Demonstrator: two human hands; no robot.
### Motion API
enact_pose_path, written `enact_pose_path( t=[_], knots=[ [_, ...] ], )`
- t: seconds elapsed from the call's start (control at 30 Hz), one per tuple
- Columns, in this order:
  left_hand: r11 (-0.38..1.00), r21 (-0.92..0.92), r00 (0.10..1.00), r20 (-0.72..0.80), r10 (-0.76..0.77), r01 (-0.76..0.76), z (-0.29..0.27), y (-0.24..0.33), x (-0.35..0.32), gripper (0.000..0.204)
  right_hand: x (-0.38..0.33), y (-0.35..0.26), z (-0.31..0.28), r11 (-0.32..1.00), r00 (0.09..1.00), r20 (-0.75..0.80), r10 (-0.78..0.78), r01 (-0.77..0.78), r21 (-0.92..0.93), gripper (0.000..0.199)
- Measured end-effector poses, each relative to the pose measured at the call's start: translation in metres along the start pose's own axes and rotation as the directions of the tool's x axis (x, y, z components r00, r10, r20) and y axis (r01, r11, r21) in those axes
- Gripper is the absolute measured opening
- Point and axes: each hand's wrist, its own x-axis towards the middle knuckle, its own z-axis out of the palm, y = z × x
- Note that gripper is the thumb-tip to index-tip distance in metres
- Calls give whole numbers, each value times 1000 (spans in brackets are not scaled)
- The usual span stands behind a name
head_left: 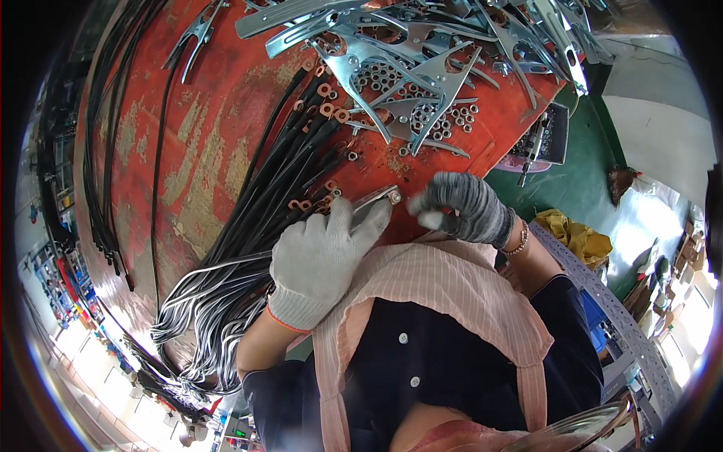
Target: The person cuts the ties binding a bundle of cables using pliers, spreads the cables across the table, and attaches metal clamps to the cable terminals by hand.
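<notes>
My left hand (pixel 320 252), in a white knit glove, grips a flat metal piece (pixel 374 197) that looks like part of a clamp. A bolt with a nut (pixel 394 197) shows at its end, just past the fingertips. To its right, my right hand (pixel 463 207), in a grey striped glove, is curled with the thumb near the fingers. Motion blurs those fingers, and anything between them is too small to make out. Black cables (pixel 271 177) with copper ring lugs (pixel 327 110) lie beside and beneath my left hand.
Silvery spring clamps (pixel 437 90) are heaped at the table's far side, over loose hex nuts (pixel 459 117). More black cables (pixel 102 151) lie on the left of the worn red table (pixel 199 169). Beyond its right edge stand a grey bin (pixel 556 132) and yellow cloth (pixel 576 237).
</notes>
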Motion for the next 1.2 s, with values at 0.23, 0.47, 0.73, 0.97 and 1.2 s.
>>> enact_pose_path(
  t=[0.23,0.47,0.73,0.97,1.2],
  knots=[
    [999,38,998,-46,33,-31,-3,-2,1,48,-6,13,-6,992,996,42,-75,79,-102,21],
    [955,-290,996,46,71,-54,-48,-32,-4,44,-6,0,-11,1000,992,-124,0,-3,-25,14],
    [792,-446,736,-347,-582,417,-75,-206,57,40,11,-20,-11,996,991,-105,-87,84,-37,11],
    [652,-381,698,-24,-715,655,-36,-283,117,48,2,-14,0,986,988,-93,-125,113,-125,12],
    [726,201,702,-513,-494,658,1,-263,113,76,15,-19,-26,908,933,-218,-288,193,-371,20]
  ],
)
